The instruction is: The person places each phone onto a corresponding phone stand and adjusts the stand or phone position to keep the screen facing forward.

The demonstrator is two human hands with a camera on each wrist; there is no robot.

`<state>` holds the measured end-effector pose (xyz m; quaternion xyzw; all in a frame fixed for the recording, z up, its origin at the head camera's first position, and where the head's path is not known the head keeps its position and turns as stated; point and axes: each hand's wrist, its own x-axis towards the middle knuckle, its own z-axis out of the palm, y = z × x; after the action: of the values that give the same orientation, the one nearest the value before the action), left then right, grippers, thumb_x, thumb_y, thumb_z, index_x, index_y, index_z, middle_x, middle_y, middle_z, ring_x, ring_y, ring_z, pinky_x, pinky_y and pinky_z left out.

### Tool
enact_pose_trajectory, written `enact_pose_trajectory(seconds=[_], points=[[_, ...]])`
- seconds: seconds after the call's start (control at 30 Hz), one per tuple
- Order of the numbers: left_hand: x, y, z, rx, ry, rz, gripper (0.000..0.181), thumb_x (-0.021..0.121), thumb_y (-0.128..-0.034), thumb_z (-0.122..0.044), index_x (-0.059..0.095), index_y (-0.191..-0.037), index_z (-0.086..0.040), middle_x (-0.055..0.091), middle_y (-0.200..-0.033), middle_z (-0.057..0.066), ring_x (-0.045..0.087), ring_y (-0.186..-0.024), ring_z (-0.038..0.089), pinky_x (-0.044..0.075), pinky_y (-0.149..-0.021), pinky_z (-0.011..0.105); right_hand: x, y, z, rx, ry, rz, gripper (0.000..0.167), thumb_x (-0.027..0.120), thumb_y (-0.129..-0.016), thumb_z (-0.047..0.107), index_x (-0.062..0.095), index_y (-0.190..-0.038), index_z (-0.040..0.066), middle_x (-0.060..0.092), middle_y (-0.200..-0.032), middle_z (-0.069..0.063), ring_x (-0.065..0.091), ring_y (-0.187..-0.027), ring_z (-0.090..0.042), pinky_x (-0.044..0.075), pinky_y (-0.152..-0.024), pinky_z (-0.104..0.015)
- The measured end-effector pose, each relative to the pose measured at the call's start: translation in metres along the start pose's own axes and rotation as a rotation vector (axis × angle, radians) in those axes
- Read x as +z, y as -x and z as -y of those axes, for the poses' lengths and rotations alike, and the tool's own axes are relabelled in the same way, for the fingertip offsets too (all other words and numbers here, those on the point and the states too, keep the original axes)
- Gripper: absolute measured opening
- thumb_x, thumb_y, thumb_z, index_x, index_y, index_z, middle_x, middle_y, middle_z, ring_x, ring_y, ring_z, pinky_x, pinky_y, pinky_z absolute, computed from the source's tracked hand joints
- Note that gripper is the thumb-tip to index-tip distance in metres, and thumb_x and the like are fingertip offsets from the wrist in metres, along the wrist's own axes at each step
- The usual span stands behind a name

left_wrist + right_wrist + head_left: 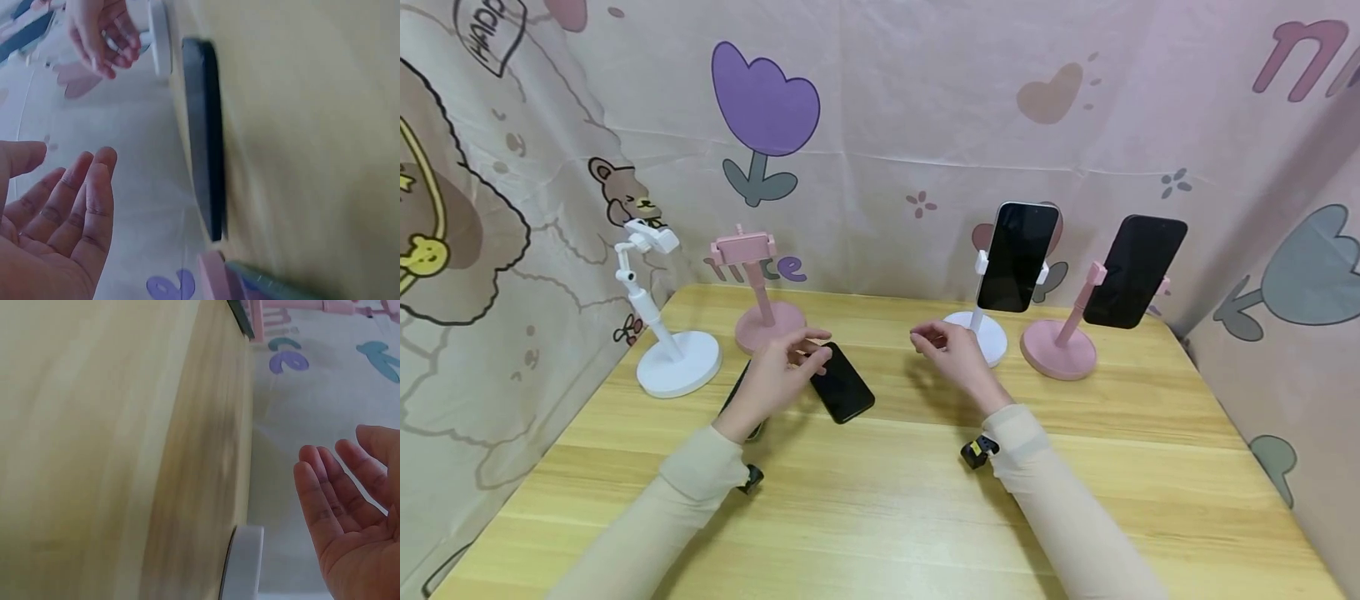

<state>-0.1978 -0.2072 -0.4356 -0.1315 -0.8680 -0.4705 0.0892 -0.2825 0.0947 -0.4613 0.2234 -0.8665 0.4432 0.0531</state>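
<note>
Phone seems clear of slack, empty left grip in wrist view, not head's; right grip slack, empty

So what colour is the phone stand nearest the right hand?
The stand is white, clearest in the head view.

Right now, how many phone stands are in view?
4: white stand far left, pink stand beside it, second white stand right of centre, second pink stand farthest right.
</note>
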Motion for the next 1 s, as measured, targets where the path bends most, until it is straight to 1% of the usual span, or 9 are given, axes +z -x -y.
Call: enact_pose_trajectory(seconds=[0.17, 0.23, 0.37, 0.47, 0.57, 0.63, 0.7, 0.93, 1.0], points=[[-0.013, -0.008, 0.007, 0.023, 0.021, -0.068, 0.028, 0.068, -0.1066, -0.011, 0.070, -0.132, 0.001, 0.079, -0.107, 0.026, 0.080, -0.085, 0.038, 0.058, -0.063, 0.021, 0.012, -0.004, 0.010, -0.010, 0.008, 0.016, 0.025, 0.069, -0.107, 0.023, 0.077, -0.123, 0.007, 0.082, -0.109, -0.009, 0.078, -0.098, -0.024, 0.064, -0.091, -0.041], [-0.017, -0.010, 0.009, 0.035, 0.027, -0.090, 0.026, 0.067, -0.1064, -0.008, 0.070, -0.129, 0.004, 0.078, -0.106, 0.028, 0.080, -0.081, 0.034, 0.059, -0.062, 0.020, 0.016, -0.006, 0.014, -0.005, 0.001, 0.029, 0.026, 0.070, -0.106, 0.024, 0.077, -0.124, 0.007, 0.082, -0.110, -0.009, 0.078, -0.099, -0.025, 0.064, -0.092, -0.042], [-0.024, -0.013, 0.011, 0.043, 0.028, -0.122, 0.024, 0.068, -0.1048, -0.004, 0.070, -0.126, 0.006, 0.075, -0.107, 0.031, 0.078, -0.073, 0.014, 0.064, -0.060, 0.029, 0.024, -0.008, 0.020, -0.004, -0.018, 0.053, 0.028, 0.070, -0.106, 0.023, 0.076, -0.126, 0.005, 0.082, -0.111, -0.010, 0.078, -0.100, -0.027, 0.064, -0.093, -0.043], [-0.029, -0.014, 0.012, 0.030, -0.011, -0.148, 0.024, 0.070, -0.1042, -0.007, 0.071, -0.126, 0.003, 0.073, -0.114, 0.027, 0.078, -0.076, 0.012, 0.065, -0.063, 0.031, 0.028, -0.010, 0.023, -0.007, -0.031, 0.067, 0.028, 0.070, -0.106, 0.023, 0.075, -0.126, 0.004, 0.082, -0.111, -0.011, 0.078, -0.101, -0.028, 0.064, -0.094, -0.043], [-0.034, -0.015, 0.014, 0.005, -0.087, -0.175, 0.027, 0.071, -0.1050, -0.016, 0.073, -0.129, -0.002, 0.074, -0.116, 0.021, 0.078, -0.088, 0.022, 0.061, -0.071, 0.017, 0.032, -0.012, 0.026, -0.013, -0.038, 0.083, 0.029, 0.070, -0.106, 0.023, 0.075, -0.127, 0.004, 0.081, -0.112, -0.011, 0.078, -0.102, -0.028, 0.064, -0.094, -0.041], [-0.037, -0.015, 0.015, -0.013, -0.135, -0.189, 0.029, 0.070, -0.1061, -0.020, 0.073, -0.130, -0.006, 0.076, -0.115, 0.018, 0.077, -0.096, 0.028, 0.053, -0.075, 0.008, 0.035, -0.013, 0.027, -0.014, -0.043, 0.092, 0.029, 0.069, -0.107, 0.023, 0.074, -0.128, 0.004, 0.081, -0.114, -0.012, 0.078, -0.103, -0.028, 0.064, -0.095, -0.040], [-0.040, -0.016, 0.017, -0.037, -0.159, -0.195, 0.030, 0.068, -0.1074, -0.023, 0.073, -0.132, -0.007, 0.079, -0.113, 0.018, 0.075, -0.101, 0.031, 0.049, -0.078, 0.004, 0.037, -0.014, 0.029, -0.015, -0.045, 0.097, 0.030, 0.069, -0.107, 0.024, 0.073, -0.130, 0.005, 0.080, -0.116, -0.012, 0.079, -0.104, -0.028, 0.064, -0.095, -0.040], [-0.051, -0.018, 0.021, -0.156, -0.061, -0.208, 0.034, 0.066, -0.1085, -0.024, 0.069, -0.136, -0.003, 0.077, -0.117, 0.025, 0.079, -0.097, 0.041, 0.063, -0.070, 0.018, 0.048, -0.016, 0.037, 0.009, -0.074, 0.130, 0.035, 0.069, -0.107, 0.027, 0.070, -0.136, 0.007, 0.078, -0.121, -0.010, 0.078, -0.109, -0.028, 0.064, -0.098, -0.040], [-0.054, -0.018, 0.022, -0.159, -0.084, -0.225, 0.035, 0.067, -0.1083, -0.026, 0.070, -0.134, -0.003, 0.078, -0.116, 0.024, 0.079, -0.097, 0.040, 0.061, -0.069, 0.015, 0.051, -0.016, 0.039, 0.017, -0.082, 0.146, 0.037, 0.069, -0.107, 0.027, 0.069, -0.138, 0.006, 0.078, -0.122, -0.010, 0.077, -0.110, -0.028, 0.063, -0.099, -0.041]])
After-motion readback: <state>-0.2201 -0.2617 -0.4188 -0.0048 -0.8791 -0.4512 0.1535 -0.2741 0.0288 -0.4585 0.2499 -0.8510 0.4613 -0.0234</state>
